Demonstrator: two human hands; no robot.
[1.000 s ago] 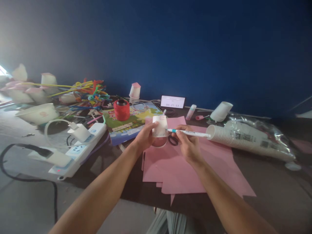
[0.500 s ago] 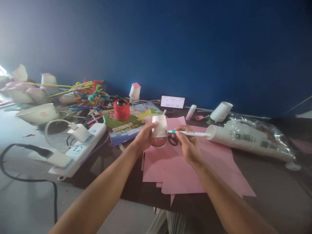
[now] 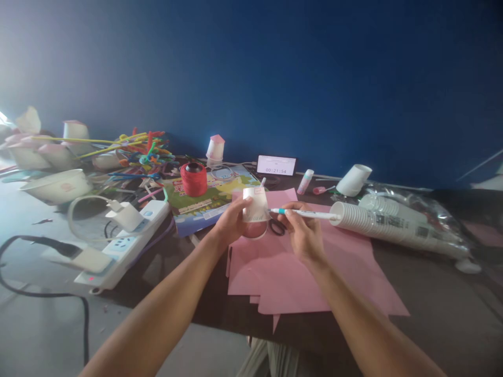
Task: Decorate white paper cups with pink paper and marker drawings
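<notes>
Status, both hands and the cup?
Left hand gripping white cup. Right hand holding marker, tip at cup's edge, contact unclear. Black scissors on pink paper, between the hands.

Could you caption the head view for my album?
Left fingers hold a white cup; right fingers hold a marker, above pink paper.

Over paper sheets [image 3: 291, 283] on the tabletop [image 3: 188, 306], the cup [image 3: 255, 206] in the left hand [image 3: 232, 217] is left of the pen [image 3: 310, 214] in the right hand [image 3: 304, 230]. Scissors [image 3: 278, 231] lie on the sheets. Leftward, a spool [image 3: 194, 181] stands on a booklet [image 3: 200, 212], a power strip [image 3: 131, 241] farther left. Nested cups [image 3: 365, 221] lie to the right; a display [image 3: 276, 165] stands behind.
</notes>
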